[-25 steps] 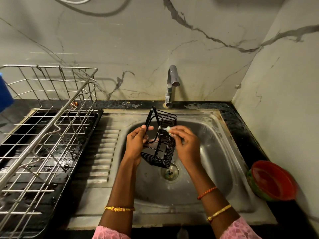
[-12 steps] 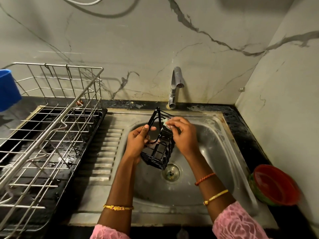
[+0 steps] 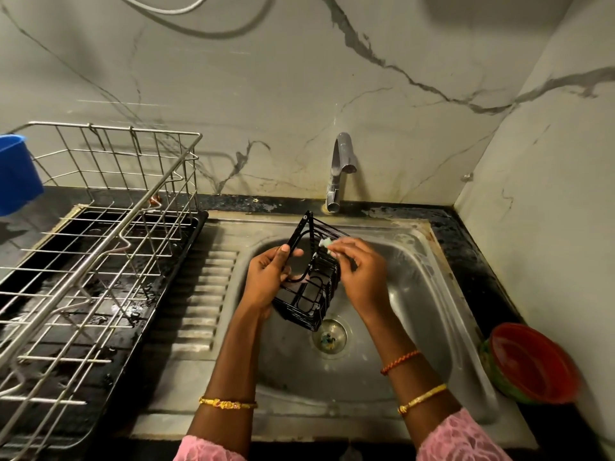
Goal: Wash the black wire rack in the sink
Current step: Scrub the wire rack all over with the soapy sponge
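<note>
A small black wire rack point(image 3: 307, 296) is held tilted above the steel sink point(image 3: 429, 314), just over the drain point(image 3: 330, 337). My left hand point(image 3: 268, 281) grips its left side frame, thumb on the upper bar. My right hand point(image 3: 361, 277) pinches a small pale soapy scrubber point(image 3: 325, 243) against the rack's upper right wires. Part of the rack's right side is hidden behind my right hand.
The tap point(image 3: 339, 171) stands at the back of the sink; no water runs from it. A steel dish rack point(image 3: 90, 247) on a black tray fills the left counter, with a blue container point(image 3: 15, 174) behind. A red bowl point(image 3: 532, 362) sits at the right.
My right hand has moved the scrubber up the rack, from its middle wires to the top right edge. The rack stays in my left hand, slightly raised.
</note>
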